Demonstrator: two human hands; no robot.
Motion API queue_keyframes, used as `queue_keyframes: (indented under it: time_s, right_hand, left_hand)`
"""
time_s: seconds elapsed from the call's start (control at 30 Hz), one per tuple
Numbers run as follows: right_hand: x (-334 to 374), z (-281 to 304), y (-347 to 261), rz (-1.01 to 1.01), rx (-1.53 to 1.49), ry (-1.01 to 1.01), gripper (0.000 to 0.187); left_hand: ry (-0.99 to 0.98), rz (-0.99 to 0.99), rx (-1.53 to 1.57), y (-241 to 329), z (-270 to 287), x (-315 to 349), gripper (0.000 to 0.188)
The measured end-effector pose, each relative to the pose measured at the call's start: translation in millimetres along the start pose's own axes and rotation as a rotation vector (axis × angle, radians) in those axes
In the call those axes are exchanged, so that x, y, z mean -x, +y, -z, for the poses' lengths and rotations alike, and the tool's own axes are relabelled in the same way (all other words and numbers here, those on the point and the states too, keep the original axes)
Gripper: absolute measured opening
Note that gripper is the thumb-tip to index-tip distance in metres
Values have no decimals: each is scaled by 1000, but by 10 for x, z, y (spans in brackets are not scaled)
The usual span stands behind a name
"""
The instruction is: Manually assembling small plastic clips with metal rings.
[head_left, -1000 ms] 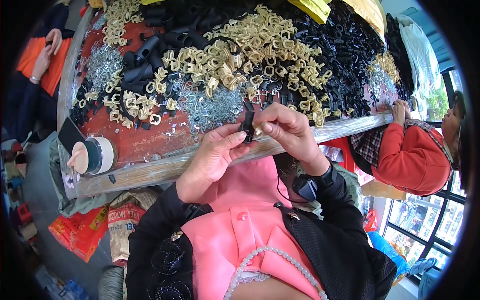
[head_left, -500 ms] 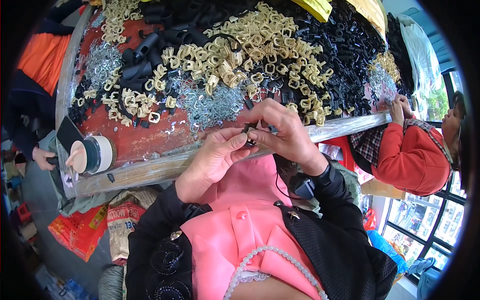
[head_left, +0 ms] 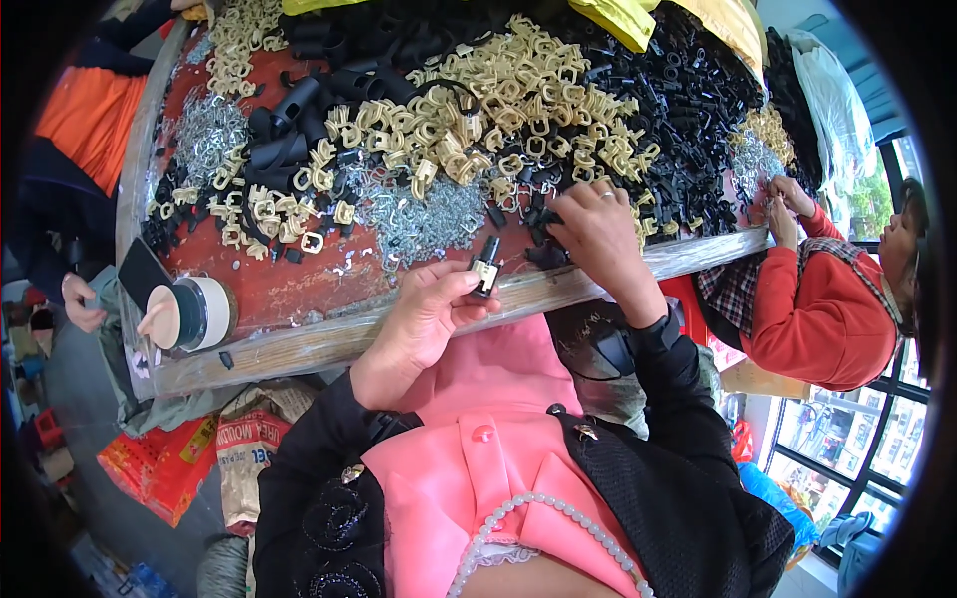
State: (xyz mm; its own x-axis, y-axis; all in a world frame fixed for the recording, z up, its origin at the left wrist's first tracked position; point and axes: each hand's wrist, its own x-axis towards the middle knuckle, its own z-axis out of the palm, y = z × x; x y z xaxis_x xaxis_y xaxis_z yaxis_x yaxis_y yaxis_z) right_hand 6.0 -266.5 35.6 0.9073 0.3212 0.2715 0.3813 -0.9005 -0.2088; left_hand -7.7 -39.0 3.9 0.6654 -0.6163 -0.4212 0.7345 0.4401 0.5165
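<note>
Near the front edge of the table, my left hand [head_left: 424, 309] pinches a small black plastic fitting [head_left: 488, 261] with a cream piece set in it; the fitting points upward between thumb and fingers. My right hand [head_left: 601, 234] is over the table to its right, fingers bent together at a few loose black plastic pieces [head_left: 546, 256]. The fingertips close on a black bit there, whose exact shape is partly hidden. Just beyond my left hand lies a heap of small silver metal pieces [head_left: 424, 219]. Cream square plastic clips [head_left: 543, 75] are piled farther back.
Black plastic parts [head_left: 688, 120] cover the right of the red table [head_left: 269, 294]. A wooden rail [head_left: 299, 351] runs along its front. A lidded jar [head_left: 204, 312] and a dark phone-like slab [head_left: 145, 267] stand at the left corner. A co-worker in red [head_left: 817, 319] works at right.
My right hand has let go of the fitting and moved right and away to the loose black pieces. My left hand still holds the fitting, now more upright and in plain view.
</note>
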Motion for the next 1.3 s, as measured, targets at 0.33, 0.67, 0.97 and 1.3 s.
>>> queue_keyframes:
  time_s: [0.33, 0.67, 0.97, 1.3]
  right_hand:
    - [32, -173, 130, -142, -177, 13, 21]
    - [96, -97, -368, -446, -1633, -67, 17]
    - [140, -105, -606, -437, -1679, -25, 23]
    - [159, 40, -595, -446, -1463, -206, 17]
  left_hand:
    - [30, -60, -3, -9, 1, -24, 23]
    - [71, -136, 79, -48, -88, -38, 21]
    - [-6, -171, 20, -45, -156, -6, 22]
    - [16, -133, 12, -46, -149, 20, 24]
